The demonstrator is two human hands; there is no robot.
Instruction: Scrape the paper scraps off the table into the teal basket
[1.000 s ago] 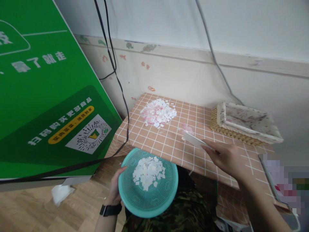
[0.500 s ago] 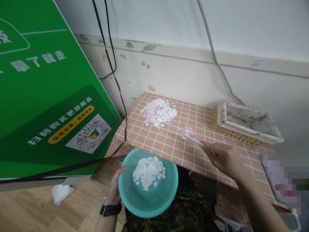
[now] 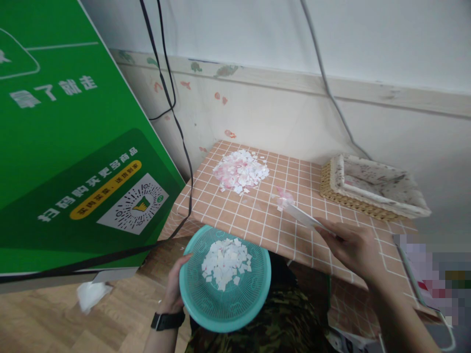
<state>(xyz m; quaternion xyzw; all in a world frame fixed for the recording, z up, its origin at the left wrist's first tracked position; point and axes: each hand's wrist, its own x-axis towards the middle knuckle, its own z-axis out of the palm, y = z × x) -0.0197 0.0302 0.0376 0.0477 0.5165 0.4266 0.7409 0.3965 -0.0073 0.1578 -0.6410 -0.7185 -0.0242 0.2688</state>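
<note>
My left hand grips the left rim of a round teal plastic colander, its thumb over the edge. Small white paper pieces lie heaped inside it. In my right hand is a thin, flat white strip, perhaps stiff card, pinched at one end. The strip's far end touches a small cluster of pink and white paper bits on the table. A larger pile of white and pink paper pieces sits farther back to the left.
The table wears a brown checked cloth. A cloth-lined wicker basket stands at its right. To the left rises a green printed panel, with a black cable hanging before it. A white bag lies on the floor.
My right hand has shifted slightly right, and the white strip has turned to show more of its flat face by the small cluster. The colander stays in my left hand.
</note>
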